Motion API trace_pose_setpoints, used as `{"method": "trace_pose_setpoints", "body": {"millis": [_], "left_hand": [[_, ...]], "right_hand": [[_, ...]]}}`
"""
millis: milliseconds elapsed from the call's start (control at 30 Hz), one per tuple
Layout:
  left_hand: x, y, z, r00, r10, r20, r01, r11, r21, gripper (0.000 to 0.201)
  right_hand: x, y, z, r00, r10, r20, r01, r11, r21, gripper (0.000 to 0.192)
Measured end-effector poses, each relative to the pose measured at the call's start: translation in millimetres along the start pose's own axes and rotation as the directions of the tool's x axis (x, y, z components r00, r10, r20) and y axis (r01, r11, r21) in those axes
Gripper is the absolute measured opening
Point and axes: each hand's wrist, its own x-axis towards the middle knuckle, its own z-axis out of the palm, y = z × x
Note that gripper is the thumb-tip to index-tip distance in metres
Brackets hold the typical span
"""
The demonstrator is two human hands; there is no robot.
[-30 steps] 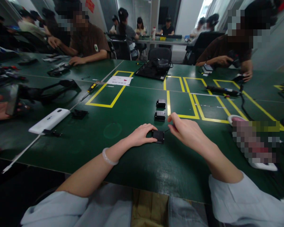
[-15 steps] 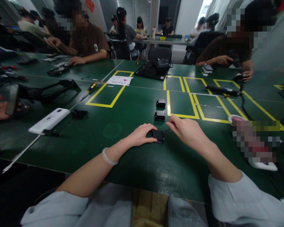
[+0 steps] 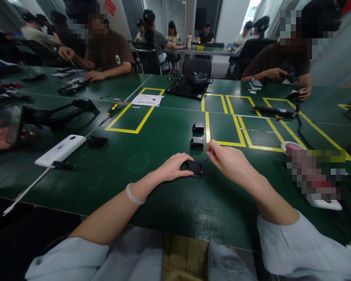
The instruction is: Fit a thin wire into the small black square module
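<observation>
Pinching black box (image 3: pixel 195 168), left hand (image 3: pixel 172 167) fingers clamped, right hand (image 3: pixel 229 162) fingers together, no legible writing

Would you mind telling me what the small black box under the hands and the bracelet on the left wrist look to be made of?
The small black box looks like matte moulded plastic, dull with crisp edges. The bracelet appears to be pale, translucent, glossy stone or glass, perhaps jade; the picture leaves that open.

White paper sheet (image 3: pixel 148 100) with red mark, print too small to read
</observation>
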Motion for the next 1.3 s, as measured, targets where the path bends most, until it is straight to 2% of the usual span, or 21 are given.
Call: {"method": "trace_pose_setpoints", "body": {"millis": [233,433,600,733,967,1300], "left_hand": [[-0.4,0.7,0.1,1.0,-0.004,-0.003,0.004,1.0,-0.005,0.037],[0.3,-1.3,1.8,1.0,0.0,-0.005,0.0,1.0,0.003,0.039],[0.0,1.4,-0.1,1.0,0.0,-0.002,0.0,1.0,-0.001,0.037],[-0.1,2.1,-0.4,1.0,0.002,-0.004,-0.002,1.0,-0.007,0.037],[0.2,0.7,0.5,1.0,-0.004,-0.009,0.003,1.0,-0.018,0.037],[-0.3,-0.1,0.9,1.0,0.006,-0.005,-0.006,1.0,0.006,0.038]], "right_hand": [[-2.6,0.1,2.2,0.998,-0.026,-0.06,0.029,0.998,0.06,0.017],[-0.7,-0.7,1.7,1.0,0.018,0.009,-0.018,0.999,-0.042,0.026],[-3.6,1.9,-0.6,0.998,-0.06,-0.008,0.06,0.996,0.058,0.019],[-4.6,1.9,0.5,0.997,-0.058,-0.052,0.063,0.994,0.09,0.017],[-0.6,-0.7,1.3,1.0,-0.002,0.002,0.002,1.0,-0.021,0.024],[-3.5,3.7,-1.4,0.998,-0.054,-0.027,0.056,0.995,0.08,0.015]]}}
